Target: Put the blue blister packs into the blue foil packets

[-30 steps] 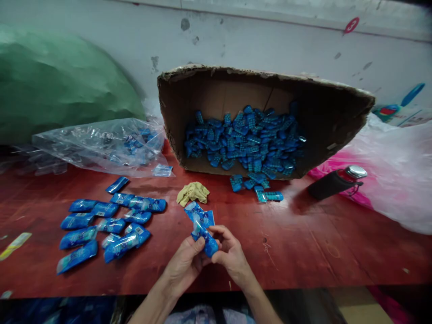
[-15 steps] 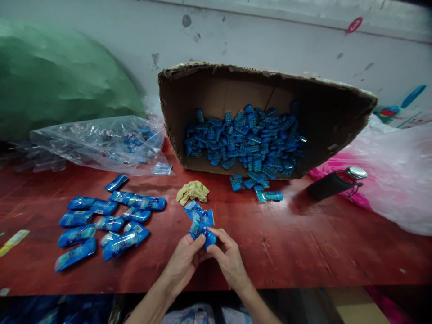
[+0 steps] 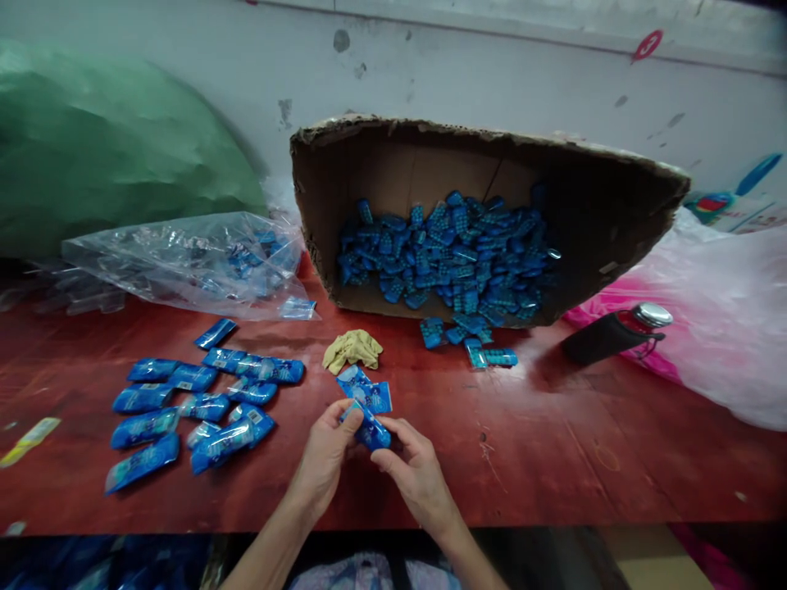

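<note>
A small blue printed packet [image 3: 372, 431] is held between both hands just above the table's near part. My left hand [image 3: 332, 442] pinches its upper left end with thumb and fingers. At its lower right end, my right hand [image 3: 413, 465] grips with thumb and fingertips. Flat blue printed sleeves [image 3: 367, 388] lie on the table right behind the packet. Behind those is a crumpled yellowish cloth [image 3: 352, 350]. Several filled blue packets [image 3: 222, 447] lie grouped to the left of my hands.
A cardboard box [image 3: 608, 197] on its side holds many small blue-and-teal packs [image 3: 455, 254], some spilled in front. A dark bottle [image 3: 606, 334] leans at the right by a pink and white plastic bag [image 3: 719, 319]. A clear plastic bag [image 3: 178, 254] lies back left on the red table [image 3: 541, 459].
My left hand has shifted up to the packet's upper left end, covering the part that showed before. My right hand keeps its grip on the lower end.
</note>
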Tool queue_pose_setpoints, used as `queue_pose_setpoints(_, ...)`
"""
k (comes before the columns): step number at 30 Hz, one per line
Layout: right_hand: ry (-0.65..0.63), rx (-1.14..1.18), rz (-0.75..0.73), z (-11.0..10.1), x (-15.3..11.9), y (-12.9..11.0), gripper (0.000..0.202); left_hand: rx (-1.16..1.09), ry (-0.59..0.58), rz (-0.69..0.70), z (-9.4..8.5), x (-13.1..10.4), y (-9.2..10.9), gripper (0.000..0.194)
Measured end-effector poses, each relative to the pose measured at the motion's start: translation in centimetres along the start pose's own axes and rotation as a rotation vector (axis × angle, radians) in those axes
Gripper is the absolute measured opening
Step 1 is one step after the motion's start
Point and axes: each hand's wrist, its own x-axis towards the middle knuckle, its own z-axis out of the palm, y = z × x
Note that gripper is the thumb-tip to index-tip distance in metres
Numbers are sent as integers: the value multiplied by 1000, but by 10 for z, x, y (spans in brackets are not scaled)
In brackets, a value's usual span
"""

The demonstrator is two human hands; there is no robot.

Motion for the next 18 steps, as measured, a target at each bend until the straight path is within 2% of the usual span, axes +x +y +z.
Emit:
queue_pose_setpoints(4, -46, 198, 113, 2, 0, 6, 38, -19, 56, -8, 3, -1, 2, 33)
queue_pose_setpoints(7, 0, 269, 194, 3, 0, 8, 32, -48, 79, -9, 5, -3, 2, 42)
queue_pose_setpoints(10, 79, 202, 174, 4, -1, 5, 27, -81, 77, 18, 7, -5, -1, 45)
queue_pose_setpoints(14, 73, 53, 182, 6, 0, 1, 25, -84, 55, 32, 9, -6, -6, 29)
queue_pose_setpoints(18, 103, 3, 222, 8, 1, 3, 21, -10, 32, 40, 6, -6, -10, 24)
